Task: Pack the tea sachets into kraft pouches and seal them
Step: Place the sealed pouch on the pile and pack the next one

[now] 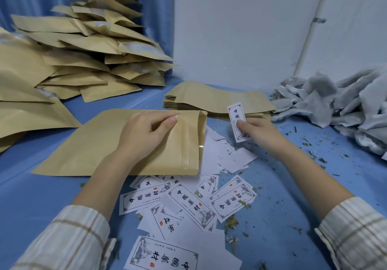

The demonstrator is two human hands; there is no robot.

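Note:
A flat kraft pouch (pixel 100 146) lies on the blue table, its zip mouth facing right. My left hand (pixel 144 133) rests on it, thumb and fingers pinching the upper lip near the mouth. My right hand (pixel 259 132) holds a white printed label (pixel 237 120) upright just right of the pouch mouth. Several more printed labels (pixel 184 202) lie scattered in front of the pouch. A heap of grey-white tea sachets (pixel 335 100) lies at the right.
A big pile of kraft pouches (pixel 88 45) fills the back left. A neat stack of flat pouches (pixel 217 100) sits behind my right hand. Loose tea crumbs (pixel 310 144) dot the table on the right. A white wall stands behind.

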